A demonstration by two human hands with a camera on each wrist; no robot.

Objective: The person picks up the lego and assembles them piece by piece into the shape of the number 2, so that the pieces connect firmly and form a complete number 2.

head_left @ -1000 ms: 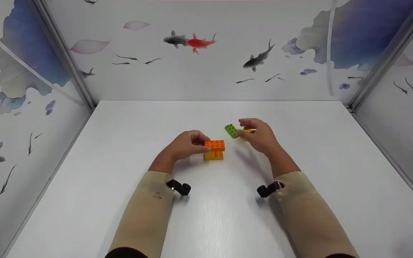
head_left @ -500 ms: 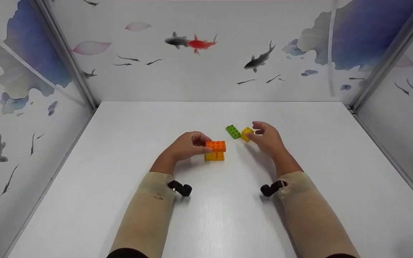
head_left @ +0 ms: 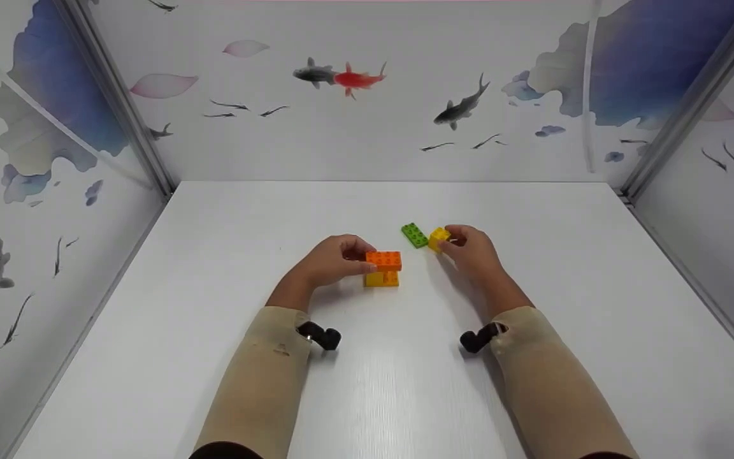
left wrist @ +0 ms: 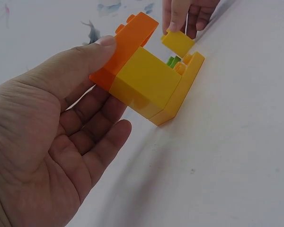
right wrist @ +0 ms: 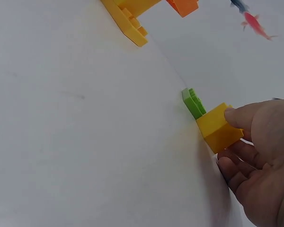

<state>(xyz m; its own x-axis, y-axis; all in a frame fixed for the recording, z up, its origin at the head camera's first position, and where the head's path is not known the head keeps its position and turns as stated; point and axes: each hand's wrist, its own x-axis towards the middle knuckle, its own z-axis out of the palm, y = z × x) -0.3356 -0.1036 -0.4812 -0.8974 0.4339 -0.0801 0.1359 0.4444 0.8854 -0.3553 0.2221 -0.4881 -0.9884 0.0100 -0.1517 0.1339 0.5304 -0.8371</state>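
Note:
The left hand (head_left: 335, 260) pinches the orange brick (head_left: 383, 260) on top of a stack. Under its left part sits a yellow block (left wrist: 149, 80), which stands on a flat yellow-orange brick (left wrist: 185, 87), so a gap shows between top and base in the left wrist view. The right hand (head_left: 476, 254) has thumb and fingers on either side of a separate yellow block (right wrist: 218, 127), pinching it. A flat green brick (head_left: 415, 235) lies on the table just left of that block; the two look very close, perhaps touching.
The white table (head_left: 392, 382) is bounded by printed panels at the back (head_left: 367, 146) and both sides. Beige sleeves cover the forearms, and a black device sits at each wrist.
The right hand first moved right, off the separate yellow block with fingers apart, then its fingers came together around it. The left hand still holds the stack.

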